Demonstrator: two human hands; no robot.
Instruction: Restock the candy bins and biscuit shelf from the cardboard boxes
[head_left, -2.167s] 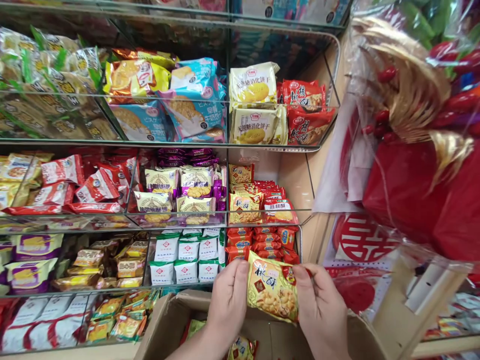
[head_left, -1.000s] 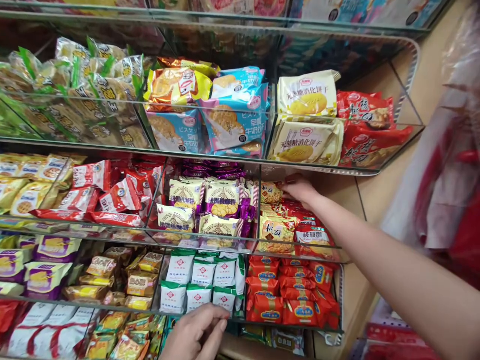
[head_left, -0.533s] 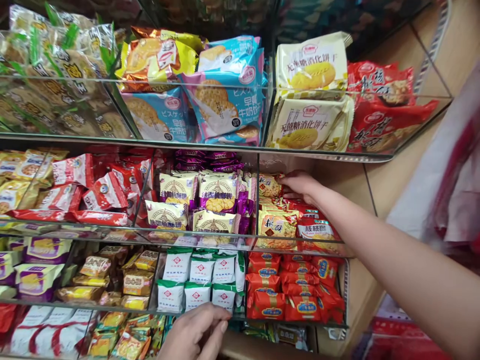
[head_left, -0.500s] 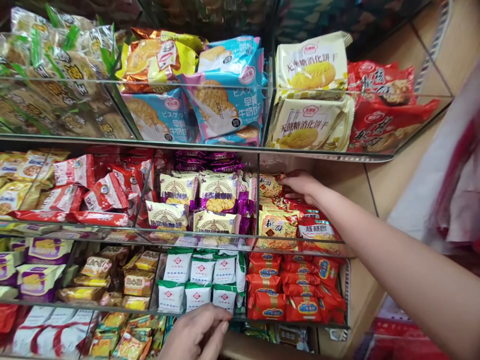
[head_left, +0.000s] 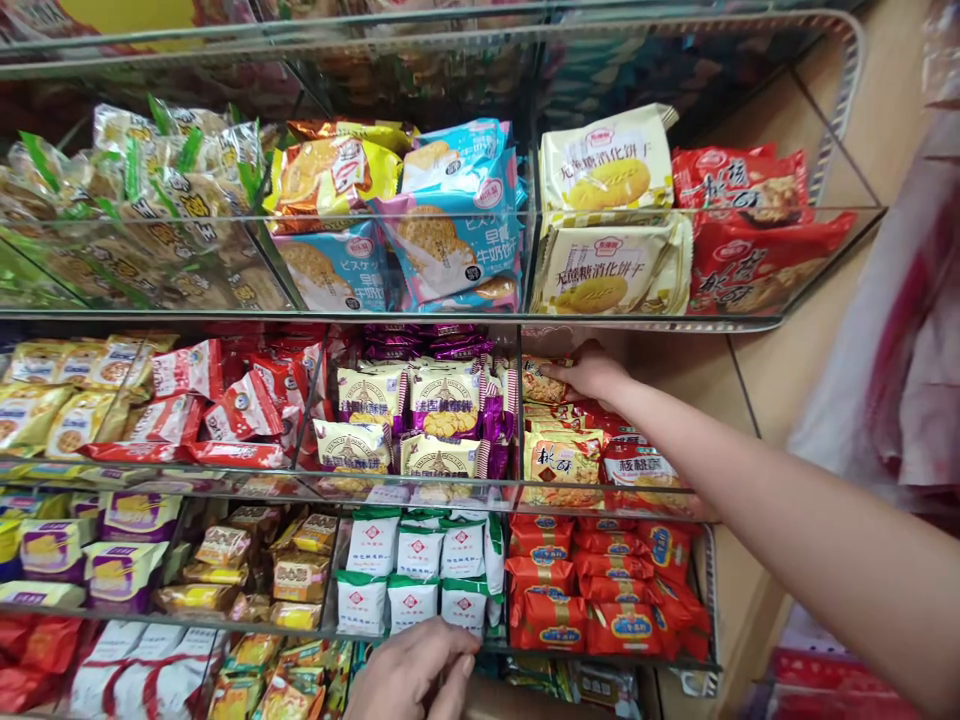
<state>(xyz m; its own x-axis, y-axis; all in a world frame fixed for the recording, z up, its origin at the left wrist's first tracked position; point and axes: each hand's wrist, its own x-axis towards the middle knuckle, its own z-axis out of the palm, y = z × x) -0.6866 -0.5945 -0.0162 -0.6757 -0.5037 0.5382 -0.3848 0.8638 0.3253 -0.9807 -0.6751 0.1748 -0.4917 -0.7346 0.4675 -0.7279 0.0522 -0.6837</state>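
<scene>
The right hand (head_left: 589,372) is stretched deep into the middle shelf's right-hand bin, fingers curled and closed on a yellow biscuit pack (head_left: 541,381) at the back of it, thumb side toward nine o'clock. In that same bin I count two more yellow packs (head_left: 561,462) stacked in front, toward six o'clock, and at least two red packs (head_left: 637,468) beside them at three o'clock; more lie behind, too hidden to count. The left hand (head_left: 414,678) sits at the bottom edge, fingers loosely bent against the front rail of the lower shelf (head_left: 525,648), holding nothing that I can see. Just above it, at twelve o'clock, stand six white-and-green packs (head_left: 417,570) in two rows of three, with a stack of red-and-orange packs (head_left: 592,590) at three o'clock. On the top shelf, two cream packs (head_left: 609,225) sit next to two big red packs (head_left: 750,235). Compared with half a second ago, the right hand has slid a little toward nine o'clock, covering more of the yellow pack, while the left hand has barely shifted.
</scene>
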